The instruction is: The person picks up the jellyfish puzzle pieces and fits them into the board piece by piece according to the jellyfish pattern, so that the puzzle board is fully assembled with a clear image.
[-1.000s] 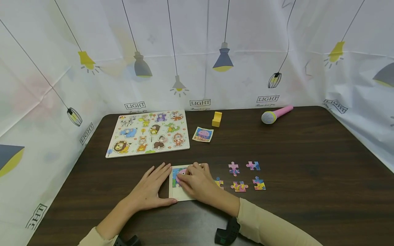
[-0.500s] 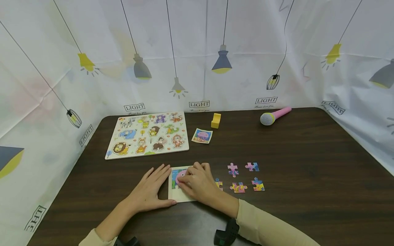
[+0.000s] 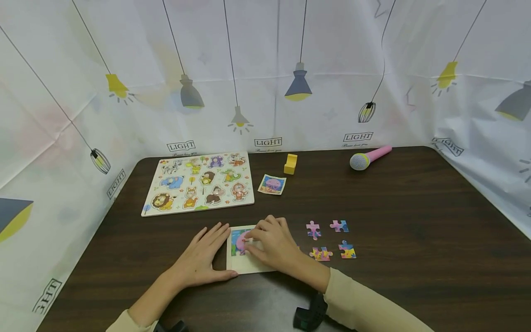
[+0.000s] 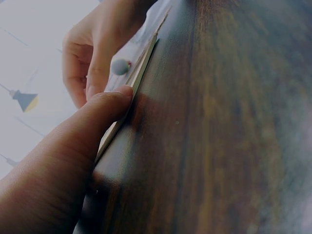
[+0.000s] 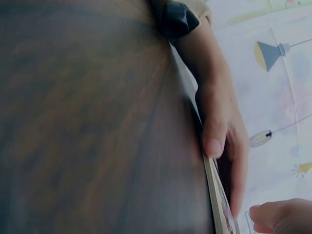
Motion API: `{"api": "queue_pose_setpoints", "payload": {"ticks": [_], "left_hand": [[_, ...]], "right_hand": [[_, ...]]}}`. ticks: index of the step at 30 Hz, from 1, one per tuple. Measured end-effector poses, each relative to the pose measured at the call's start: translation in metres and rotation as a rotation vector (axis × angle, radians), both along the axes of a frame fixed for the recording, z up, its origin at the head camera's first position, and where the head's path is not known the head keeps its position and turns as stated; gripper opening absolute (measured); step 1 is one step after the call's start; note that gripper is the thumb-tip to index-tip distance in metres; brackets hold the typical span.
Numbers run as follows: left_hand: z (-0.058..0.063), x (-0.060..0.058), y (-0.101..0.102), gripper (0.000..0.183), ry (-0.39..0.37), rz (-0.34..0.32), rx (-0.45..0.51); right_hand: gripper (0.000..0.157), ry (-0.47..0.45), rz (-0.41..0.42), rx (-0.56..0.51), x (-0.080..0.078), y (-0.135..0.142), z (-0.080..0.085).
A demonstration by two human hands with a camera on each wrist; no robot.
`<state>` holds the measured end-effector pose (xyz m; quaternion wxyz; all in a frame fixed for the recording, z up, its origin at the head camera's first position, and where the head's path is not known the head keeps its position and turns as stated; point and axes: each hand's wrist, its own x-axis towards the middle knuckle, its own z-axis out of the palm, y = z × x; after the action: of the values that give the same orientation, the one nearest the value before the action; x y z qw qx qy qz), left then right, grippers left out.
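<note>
A light wooden puzzle tray [image 3: 244, 265] lies on the table, with picture pieces [image 3: 237, 240] showing a pink figure on blue and green in its upper left. My left hand [image 3: 203, 258] rests at its left side, fingers straight along the edge, thumb on the lower left corner. The left wrist view shows that thumb [image 4: 114, 100] on the tray's edge. My right hand [image 3: 271, 244] is over the tray's right part, finger and thumb pinching what looks like a puzzle piece [image 3: 249, 240], mostly hidden by the fingers. Several loose jigsaw pieces [image 3: 321, 254] lie right of the tray.
Farther back stand an animal peg-puzzle board [image 3: 199, 184], a small picture card [image 3: 272, 184], a yellow block [image 3: 290, 164] and a pink toy microphone [image 3: 369, 157]. A printed curtain [image 3: 323, 120] hangs behind the dark wooden table [image 3: 394, 207].
My right hand has shifted slightly to the right over the tray, uncovering more of the pink picture and covering most of the nearest loose piece. The left hand stays where it was.
</note>
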<state>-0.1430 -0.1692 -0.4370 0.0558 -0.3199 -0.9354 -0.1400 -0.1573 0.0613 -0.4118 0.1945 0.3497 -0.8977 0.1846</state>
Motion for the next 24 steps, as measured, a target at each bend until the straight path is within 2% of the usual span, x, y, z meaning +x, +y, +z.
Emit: {"api": "queue_pose_setpoints", "payload": {"ticks": [3, 10, 19, 24], "left_hand": [[0.0, -0.001, 0.0, 0.101, 0.002, -0.002, 0.003], [0.0, 0.0, 0.001, 0.101, 0.026, -0.006, 0.016], [0.0, 0.001, 0.001, 0.101, -0.005, 0.001, 0.018], [0.001, 0.0, 0.001, 0.101, -0.001, 0.0, 0.014]], "right_hand": [[0.019, -0.046, -0.004, 0.002, -0.001, 0.007, 0.004], [0.025, -0.081, 0.022, -0.042, -0.004, 0.028, 0.008], [0.033, -0.198, -0.052, -0.03, -0.007, 0.06, 0.01], [0.036, -0.194, -0.067, -0.028, -0.008, 0.077, 0.009]]}}
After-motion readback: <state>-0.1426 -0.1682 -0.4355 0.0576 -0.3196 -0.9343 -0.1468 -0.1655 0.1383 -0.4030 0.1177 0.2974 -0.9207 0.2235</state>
